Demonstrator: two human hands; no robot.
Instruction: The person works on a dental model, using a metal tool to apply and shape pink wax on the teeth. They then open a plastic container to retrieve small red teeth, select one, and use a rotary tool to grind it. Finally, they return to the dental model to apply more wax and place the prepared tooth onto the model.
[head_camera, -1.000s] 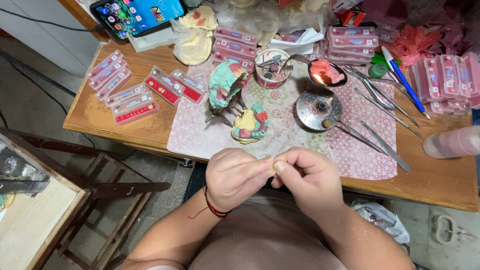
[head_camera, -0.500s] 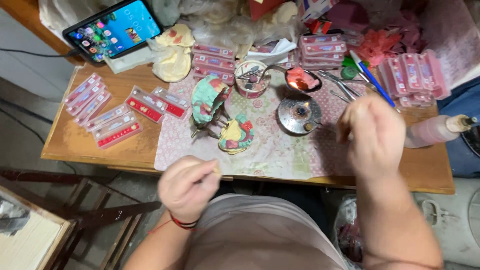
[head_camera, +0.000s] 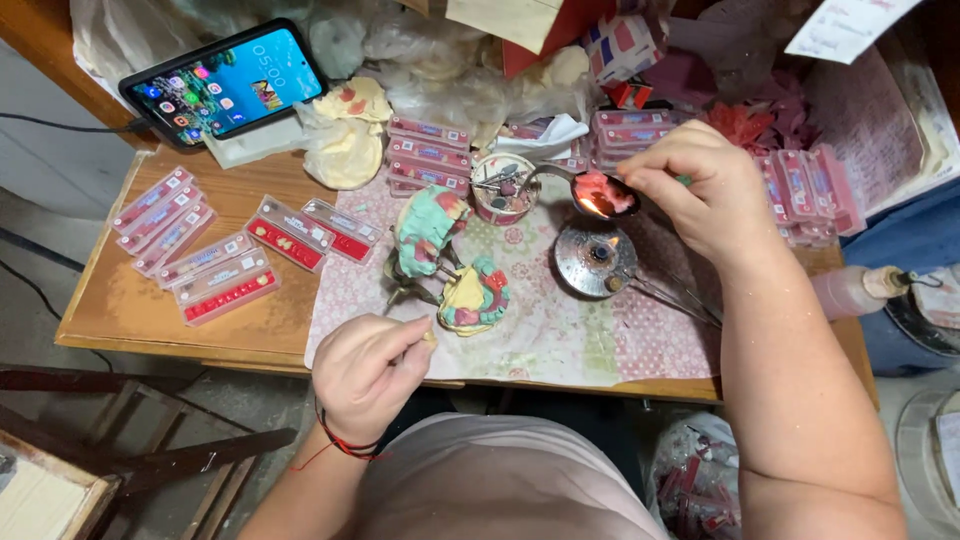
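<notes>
My left hand (head_camera: 365, 375) hovers at the table's front edge, its fingers pinched on a small pale tooth-like piece (head_camera: 430, 338). Just beyond it lies a dental model (head_camera: 470, 295) with green and yellow plaster and pink wax. My right hand (head_camera: 700, 185) reaches over the far side, fingers pinched at the rim of a metal spoon of melted red wax (head_camera: 603, 193). A thin tool with a green bit seems to sit in that grip. The spoon hangs over a small round burner (head_camera: 597, 258) with a lit flame.
A patterned cloth (head_camera: 560, 335) covers the table's middle. Flat boxes of teeth (head_camera: 225, 280) lie left, with more stacked at the right (head_camera: 800, 190). A cup of tools (head_camera: 502, 187), metal instruments (head_camera: 680, 295), a phone (head_camera: 225, 82) and a pink bottle (head_camera: 850, 290) stand around.
My hands, joined on the small piece a second ago, have parted. The right hand moved up and out to the wax spoon; the left stayed low with the piece.
</notes>
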